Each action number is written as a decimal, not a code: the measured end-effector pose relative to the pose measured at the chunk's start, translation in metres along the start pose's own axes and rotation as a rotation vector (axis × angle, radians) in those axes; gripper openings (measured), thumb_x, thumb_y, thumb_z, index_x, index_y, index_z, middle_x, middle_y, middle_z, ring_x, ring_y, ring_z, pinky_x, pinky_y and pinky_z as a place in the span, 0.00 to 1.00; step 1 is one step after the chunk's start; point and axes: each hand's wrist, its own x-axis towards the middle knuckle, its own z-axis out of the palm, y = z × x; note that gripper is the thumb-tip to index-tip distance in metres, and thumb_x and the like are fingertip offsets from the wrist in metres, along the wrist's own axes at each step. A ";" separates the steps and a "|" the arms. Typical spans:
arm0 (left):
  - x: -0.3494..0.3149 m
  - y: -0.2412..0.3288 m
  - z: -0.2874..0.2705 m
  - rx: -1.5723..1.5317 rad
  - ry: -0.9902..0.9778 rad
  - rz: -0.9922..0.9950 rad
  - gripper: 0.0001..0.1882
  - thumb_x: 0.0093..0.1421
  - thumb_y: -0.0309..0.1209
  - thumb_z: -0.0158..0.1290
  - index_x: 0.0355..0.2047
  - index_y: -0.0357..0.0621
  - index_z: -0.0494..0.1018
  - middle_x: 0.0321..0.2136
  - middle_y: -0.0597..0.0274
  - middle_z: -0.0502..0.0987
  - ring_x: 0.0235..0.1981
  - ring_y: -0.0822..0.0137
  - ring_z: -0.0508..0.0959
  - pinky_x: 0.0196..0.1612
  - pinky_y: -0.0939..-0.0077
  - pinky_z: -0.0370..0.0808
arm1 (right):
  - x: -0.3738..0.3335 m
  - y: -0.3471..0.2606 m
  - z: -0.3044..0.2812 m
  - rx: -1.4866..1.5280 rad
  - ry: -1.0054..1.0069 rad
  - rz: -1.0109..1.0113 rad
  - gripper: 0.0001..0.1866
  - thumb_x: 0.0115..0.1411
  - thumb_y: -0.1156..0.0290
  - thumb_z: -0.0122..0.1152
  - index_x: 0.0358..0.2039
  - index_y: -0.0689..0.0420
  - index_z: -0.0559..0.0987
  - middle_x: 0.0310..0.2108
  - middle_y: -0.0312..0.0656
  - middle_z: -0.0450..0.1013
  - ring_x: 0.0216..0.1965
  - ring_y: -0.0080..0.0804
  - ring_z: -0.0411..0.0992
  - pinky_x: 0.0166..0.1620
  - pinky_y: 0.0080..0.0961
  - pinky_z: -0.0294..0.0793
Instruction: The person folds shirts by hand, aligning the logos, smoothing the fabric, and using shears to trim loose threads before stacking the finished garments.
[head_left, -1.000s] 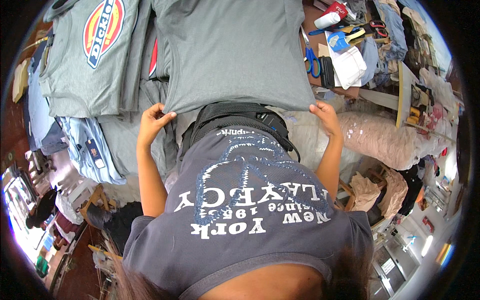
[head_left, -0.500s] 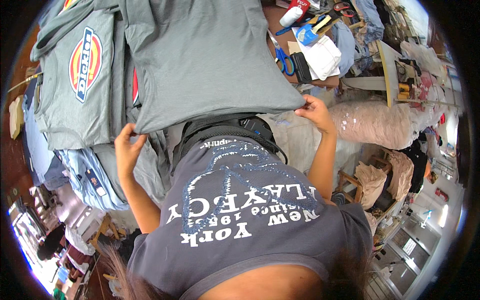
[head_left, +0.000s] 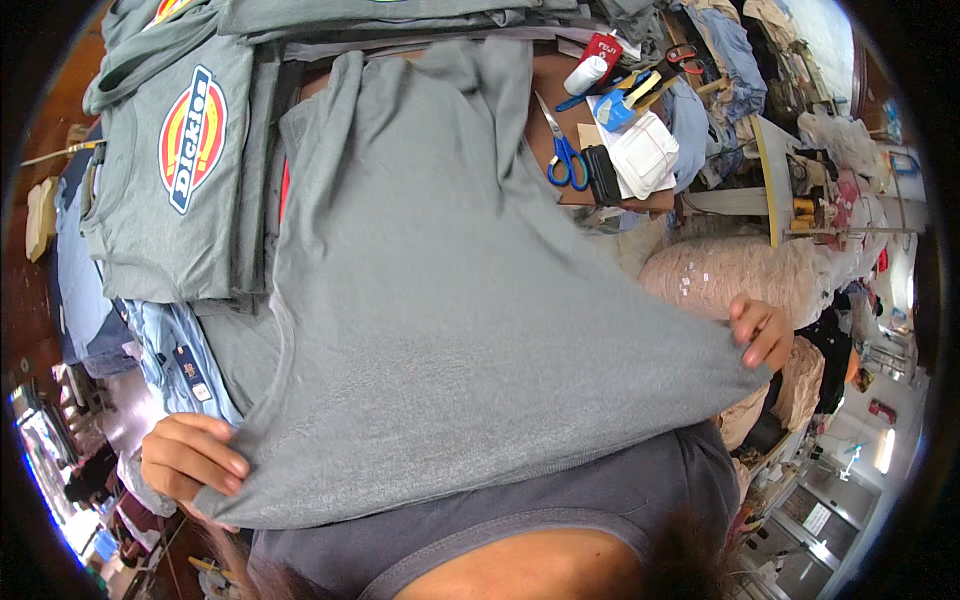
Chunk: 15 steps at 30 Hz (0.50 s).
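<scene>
A plain grey T-shirt (head_left: 430, 300) stretches from the table toward my chest, its near edge pulled wide between my hands. My left hand (head_left: 195, 458) is closed on one corner, at the lower left. The other corner is pinched in my right hand (head_left: 760, 333), farther out and higher on the right. The shirt's far part still lies on the brown tabletop (head_left: 555, 75). Left of it rests a stack of folded grey T-shirts (head_left: 165, 245), the top one with a red, yellow and blue printed emblem.
Blue-handled scissors (head_left: 566, 160), a black case (head_left: 602, 175) and a white foam box (head_left: 643, 155) lie right of the shirt. A white bottle (head_left: 586, 74) is behind them. A light-blue garment (head_left: 180, 350) hangs at the left; a plastic-wrapped bundle (head_left: 725, 270) stands at right.
Both hands have drawn the shirt's edge toward me and spread it wider. The left hand moved down and left, the right hand down and right. The shirt now covers much of my torso.
</scene>
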 end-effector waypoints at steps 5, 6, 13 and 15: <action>0.054 -0.045 -0.023 -0.279 -0.278 0.070 0.15 0.42 0.32 0.62 0.17 0.43 0.65 0.24 0.52 0.76 0.27 0.62 0.78 0.32 0.74 0.76 | 0.042 0.062 -0.041 0.608 -0.473 0.274 0.12 0.50 0.78 0.55 0.36 0.68 0.72 0.39 0.55 0.66 0.40 0.47 0.69 0.40 0.35 0.73; 0.066 -0.070 -0.041 -0.366 -0.503 0.139 0.15 0.42 0.32 0.62 0.17 0.42 0.65 0.25 0.51 0.75 0.27 0.62 0.78 0.32 0.73 0.76 | 0.050 0.098 -0.057 0.677 -0.580 0.190 0.13 0.50 0.77 0.55 0.36 0.68 0.71 0.38 0.55 0.67 0.39 0.47 0.69 0.40 0.35 0.73; 0.046 -0.243 -0.116 -0.715 0.743 -0.590 0.25 0.59 0.51 0.34 0.41 0.45 0.66 0.32 0.62 0.74 0.30 0.72 0.75 0.35 0.79 0.72 | 0.043 0.248 -0.085 0.753 0.677 0.671 0.29 0.56 0.46 0.37 0.44 0.60 0.66 0.40 0.39 0.69 0.39 0.25 0.68 0.41 0.17 0.67; 0.038 -0.248 -0.080 -0.639 0.691 -0.956 0.34 0.55 0.60 0.27 0.47 0.47 0.61 0.32 0.61 0.74 0.31 0.67 0.75 0.32 0.73 0.73 | 0.014 0.241 -0.061 0.747 0.550 1.032 0.34 0.54 0.42 0.34 0.44 0.63 0.65 0.37 0.42 0.70 0.37 0.25 0.69 0.41 0.18 0.69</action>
